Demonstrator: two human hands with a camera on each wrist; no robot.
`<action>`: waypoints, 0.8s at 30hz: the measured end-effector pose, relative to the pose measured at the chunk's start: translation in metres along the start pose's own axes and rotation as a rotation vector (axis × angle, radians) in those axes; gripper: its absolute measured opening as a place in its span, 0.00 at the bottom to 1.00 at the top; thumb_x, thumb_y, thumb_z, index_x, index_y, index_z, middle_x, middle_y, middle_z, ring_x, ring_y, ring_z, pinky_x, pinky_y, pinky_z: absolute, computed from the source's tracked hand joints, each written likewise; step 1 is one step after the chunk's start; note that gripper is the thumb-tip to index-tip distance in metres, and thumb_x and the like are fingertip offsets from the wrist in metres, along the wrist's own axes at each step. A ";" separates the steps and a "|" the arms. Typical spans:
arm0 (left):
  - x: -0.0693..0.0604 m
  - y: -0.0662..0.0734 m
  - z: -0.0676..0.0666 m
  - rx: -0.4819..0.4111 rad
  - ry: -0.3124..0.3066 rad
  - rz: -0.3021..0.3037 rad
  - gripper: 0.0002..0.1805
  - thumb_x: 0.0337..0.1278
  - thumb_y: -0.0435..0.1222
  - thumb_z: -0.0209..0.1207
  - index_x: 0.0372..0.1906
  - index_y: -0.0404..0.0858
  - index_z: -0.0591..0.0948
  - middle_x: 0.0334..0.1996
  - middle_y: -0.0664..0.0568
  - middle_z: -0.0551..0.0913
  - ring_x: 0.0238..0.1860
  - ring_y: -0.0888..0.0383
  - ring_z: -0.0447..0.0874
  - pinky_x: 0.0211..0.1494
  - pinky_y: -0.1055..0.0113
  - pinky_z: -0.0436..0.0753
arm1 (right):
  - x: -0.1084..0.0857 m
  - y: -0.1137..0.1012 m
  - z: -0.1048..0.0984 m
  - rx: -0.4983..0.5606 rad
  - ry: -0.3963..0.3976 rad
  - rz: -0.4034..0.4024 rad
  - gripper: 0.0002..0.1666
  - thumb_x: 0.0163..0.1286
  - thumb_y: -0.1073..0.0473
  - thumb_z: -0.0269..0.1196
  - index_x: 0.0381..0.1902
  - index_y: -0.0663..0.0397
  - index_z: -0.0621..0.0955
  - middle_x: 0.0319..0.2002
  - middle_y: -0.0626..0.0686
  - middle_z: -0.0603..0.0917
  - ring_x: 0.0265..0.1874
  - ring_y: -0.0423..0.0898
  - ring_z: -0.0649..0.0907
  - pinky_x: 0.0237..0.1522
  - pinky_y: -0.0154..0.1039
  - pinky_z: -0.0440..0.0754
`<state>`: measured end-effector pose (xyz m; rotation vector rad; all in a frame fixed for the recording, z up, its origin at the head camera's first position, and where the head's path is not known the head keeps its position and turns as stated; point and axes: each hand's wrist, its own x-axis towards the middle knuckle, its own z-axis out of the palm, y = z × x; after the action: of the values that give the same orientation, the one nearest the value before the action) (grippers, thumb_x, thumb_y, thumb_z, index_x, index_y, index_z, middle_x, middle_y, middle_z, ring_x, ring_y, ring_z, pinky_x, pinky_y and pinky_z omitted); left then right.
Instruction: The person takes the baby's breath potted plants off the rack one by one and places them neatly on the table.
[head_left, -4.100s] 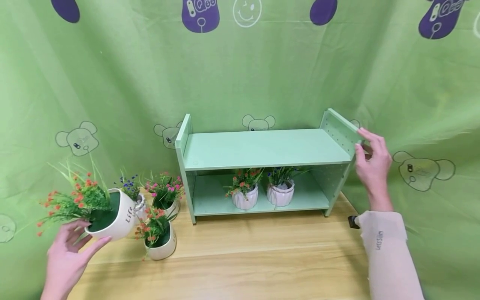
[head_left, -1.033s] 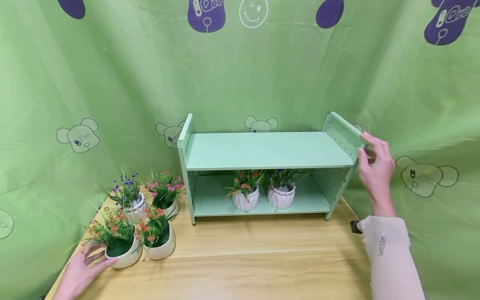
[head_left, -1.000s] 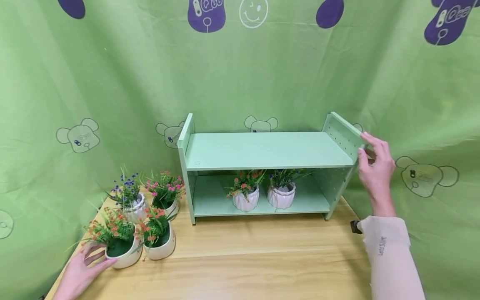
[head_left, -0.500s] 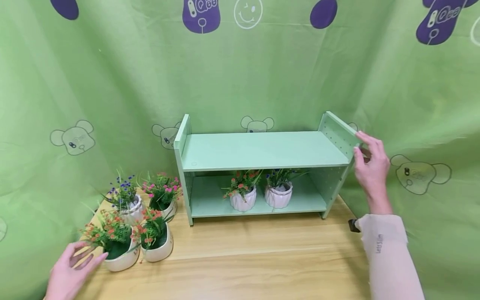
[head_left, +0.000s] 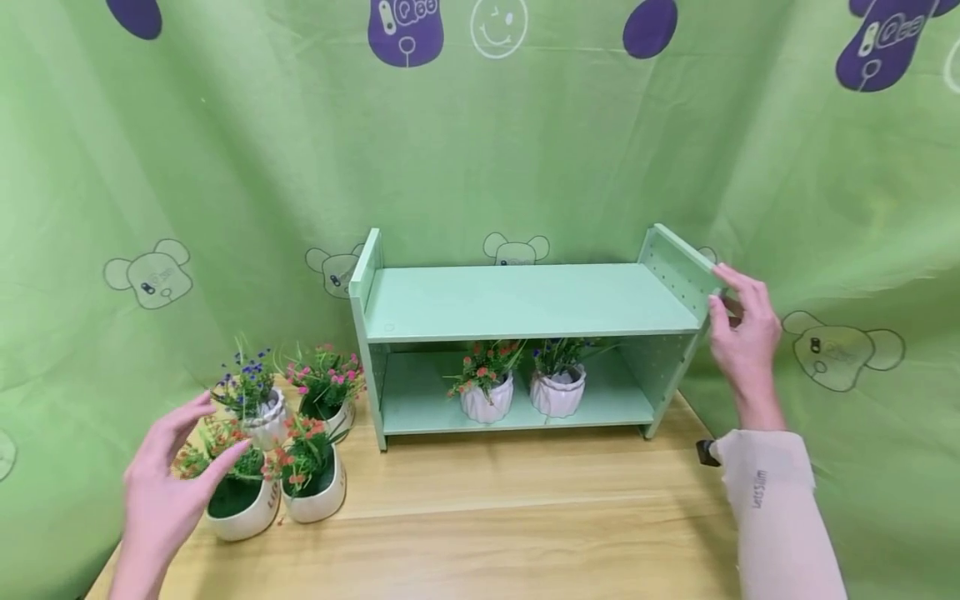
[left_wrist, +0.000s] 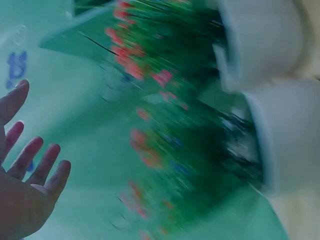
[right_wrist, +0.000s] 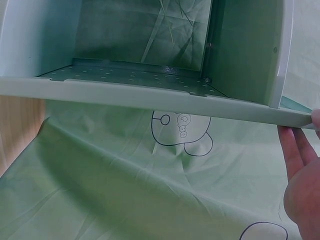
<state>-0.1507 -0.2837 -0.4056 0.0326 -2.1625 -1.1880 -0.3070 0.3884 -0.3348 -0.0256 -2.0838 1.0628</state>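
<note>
My left hand is raised with thumb and fingers spread, above and beside a white pot of orange flowers. Nothing is between its fingers. In the left wrist view the left hand also stands apart from the blurred pots. Behind that pot is a ribbed white pot of blue flowers. At the shelf's right end my right hand grips the upright side panel of the green shelf. Seen from the right wrist, the right hand has fingers on one face and the thumb tip at the panel's edge.
Another pot of orange flowers and a pot of pink flowers stand left of the shelf. On its lower board sit two ribbed pots, one with orange flowers, one with blue. A green curtain hangs behind.
My left hand set the lettered pot of orange flowers down on the table, let go, and has risen toward the blue-flower pot. The right hand has stayed at the shelf panel.
</note>
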 end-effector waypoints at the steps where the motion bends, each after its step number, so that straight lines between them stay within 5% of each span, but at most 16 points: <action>1: 0.005 0.008 0.004 -0.020 -0.013 0.031 0.39 0.41 0.25 0.79 0.64 0.41 0.80 0.71 0.61 0.76 0.65 0.79 0.72 0.71 0.87 0.68 | 0.000 0.000 0.000 -0.001 0.002 -0.001 0.29 0.79 0.62 0.55 0.71 0.27 0.75 0.70 0.42 0.74 0.58 0.40 0.79 0.55 0.19 0.82; 8: 0.046 0.053 0.035 -0.150 -0.088 0.246 0.38 0.45 0.24 0.77 0.66 0.41 0.79 0.73 0.55 0.75 0.68 0.73 0.73 0.75 0.81 0.69 | 0.002 0.000 0.001 -0.008 0.000 0.004 0.29 0.79 0.62 0.56 0.70 0.25 0.75 0.70 0.42 0.74 0.57 0.38 0.79 0.56 0.18 0.82; 13: 0.079 0.078 0.062 -0.168 -0.162 0.302 0.37 0.50 0.30 0.76 0.68 0.47 0.77 0.74 0.58 0.73 0.71 0.65 0.72 0.79 0.73 0.69 | 0.001 -0.001 0.002 0.003 0.007 -0.001 0.29 0.79 0.63 0.56 0.69 0.25 0.75 0.69 0.42 0.74 0.56 0.35 0.79 0.54 0.17 0.81; 18: 0.103 0.088 0.086 -0.199 -0.212 0.327 0.38 0.52 0.34 0.77 0.69 0.52 0.77 0.73 0.62 0.73 0.74 0.57 0.71 0.81 0.59 0.70 | 0.001 0.000 0.002 0.002 0.019 0.002 0.29 0.79 0.63 0.56 0.70 0.30 0.76 0.69 0.42 0.75 0.55 0.33 0.78 0.55 0.17 0.81; 24: 0.125 0.088 0.109 -0.205 -0.249 0.366 0.37 0.53 0.35 0.77 0.69 0.52 0.77 0.72 0.60 0.74 0.73 0.57 0.70 0.81 0.55 0.70 | 0.000 -0.002 0.001 -0.003 0.017 0.030 0.29 0.79 0.64 0.55 0.71 0.31 0.75 0.69 0.42 0.74 0.56 0.35 0.78 0.54 0.17 0.81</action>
<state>-0.2849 -0.1913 -0.3119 -0.6023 -2.1197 -1.2366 -0.3070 0.3864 -0.3334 -0.0669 -2.0760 1.0741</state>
